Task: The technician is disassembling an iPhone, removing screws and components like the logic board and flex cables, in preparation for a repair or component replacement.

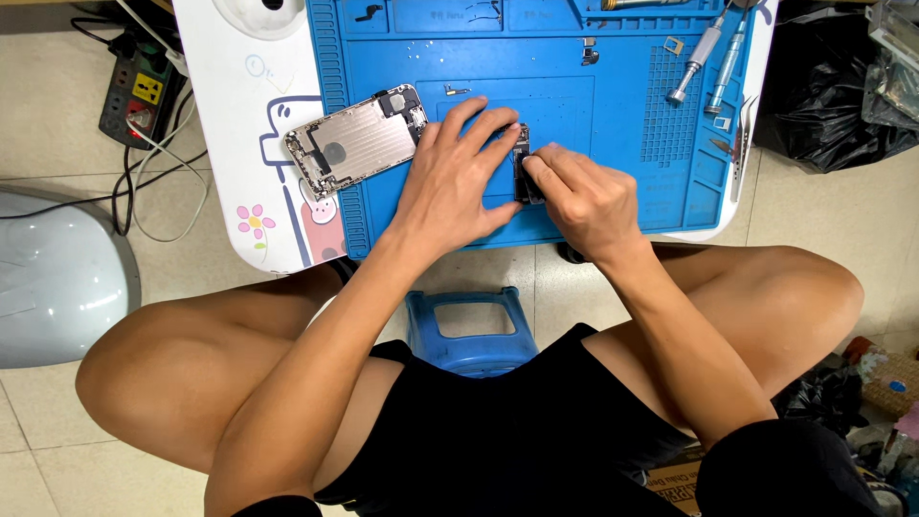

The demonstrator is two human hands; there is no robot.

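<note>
Hands meet over a small dark phone part [524, 165] near the middle of the blue repair mat [613, 105]. The part lies with its long axis running away from the person, and most of it is covered. The left hand [450, 182] rests spread and flat, fingers fanned toward the far edge, its fingertips pressing the part's left side and top — holding it down rather than gripping. The right hand [579, 196] comes in from the other side, fingers curled, thumb and forefinger pinched at the part's right edge; whether it holds a tool there I cannot tell. Both hands touch the part, the right one working on the nearer end. An opened silver phone shell [354, 142] lies apart to the left, partly off the mat on the white table [230, 105]. Two metal screwdrivers [713, 57] and tweezers [739, 144] lie well apart to the right.
</note>
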